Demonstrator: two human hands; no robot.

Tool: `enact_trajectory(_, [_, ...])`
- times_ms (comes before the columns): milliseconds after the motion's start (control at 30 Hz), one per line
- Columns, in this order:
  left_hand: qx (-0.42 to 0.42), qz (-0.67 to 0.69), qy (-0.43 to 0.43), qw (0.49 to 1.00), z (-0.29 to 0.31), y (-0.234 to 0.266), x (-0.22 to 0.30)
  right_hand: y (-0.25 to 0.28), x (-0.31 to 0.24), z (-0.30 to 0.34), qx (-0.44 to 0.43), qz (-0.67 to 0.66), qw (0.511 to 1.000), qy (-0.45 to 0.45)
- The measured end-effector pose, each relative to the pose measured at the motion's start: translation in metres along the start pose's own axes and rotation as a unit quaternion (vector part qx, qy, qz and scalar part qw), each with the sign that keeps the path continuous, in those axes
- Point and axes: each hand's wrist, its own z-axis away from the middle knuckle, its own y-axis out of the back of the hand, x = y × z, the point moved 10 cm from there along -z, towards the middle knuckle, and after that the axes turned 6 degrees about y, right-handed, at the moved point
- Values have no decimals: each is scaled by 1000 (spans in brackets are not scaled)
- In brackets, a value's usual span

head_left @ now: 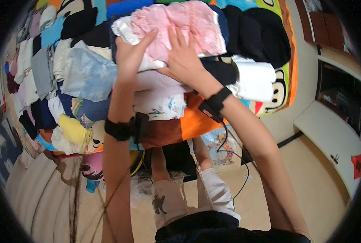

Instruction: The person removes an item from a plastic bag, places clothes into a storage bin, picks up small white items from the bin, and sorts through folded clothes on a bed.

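Observation:
A folded pink garment [200,24] with gathered, ruffled parts lies at the top middle, with white fabric [124,27] at its left and lower edges. My left hand [132,50] grips its left side. The thumb lies across the pink cloth, while the other fingers are largely hidden at the white edge. My right hand [184,58] rests palm down on the near part, fingers stretched and spread over the pink cloth. Below my hands sit a pale lilac folded cloth [158,87] and a white printed one [160,107].
Folded clothes cover the left side, including a light-blue garment [89,71] and a yellow one [73,129]. Black clothes [265,36] and a white roll [255,79] lie right on a colourful cartoon cover [287,81]. A cable [245,178] hangs from my right wristband. A white cabinet door [330,141] stands right.

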Motion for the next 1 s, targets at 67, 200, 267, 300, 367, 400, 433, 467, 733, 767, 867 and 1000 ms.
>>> enact_trajectory(67, [42,-164,-16,985,3,-2,4,-3,5,-2,-19,-1,1000,-12])
enact_trajectory(200, [158,-279,-73,944,25,-10,25,-10,17,3,-45,2,999,-25])
enact_trajectory(267, [138,-196,-131,962,25,-11,33,14,15,3,76,-79,994,-3])
enact_trajectory(300, [153,-199,-163,954,27,-9,34,5,17,2,4,-81,997,-9])
enact_trajectory(367, [138,-138,-210,958,42,-18,46,12,26,11,42,-163,986,-9])
enact_trajectory(400, [134,-137,-212,958,47,-23,49,18,31,16,79,-247,966,-4])
enact_trajectory(433, [126,-136,-239,953,57,-29,60,27,38,22,85,-282,955,-13])
enact_trajectory(467, [115,-134,-266,947,68,-38,73,38,50,27,87,-280,956,-14])
enact_trajectory(733, [1,-55,-402,914,172,-118,156,76,171,138,268,-636,672,-270])
enact_trajectory(767, [-36,-57,-409,910,188,-137,162,83,175,160,267,-611,684,-295])
enact_trajectory(867, [-151,23,-393,907,226,-190,182,103,182,230,282,-569,689,-349])
enact_trajectory(1000, [-287,56,-297,909,265,-254,167,115,195,309,295,-534,681,-405])
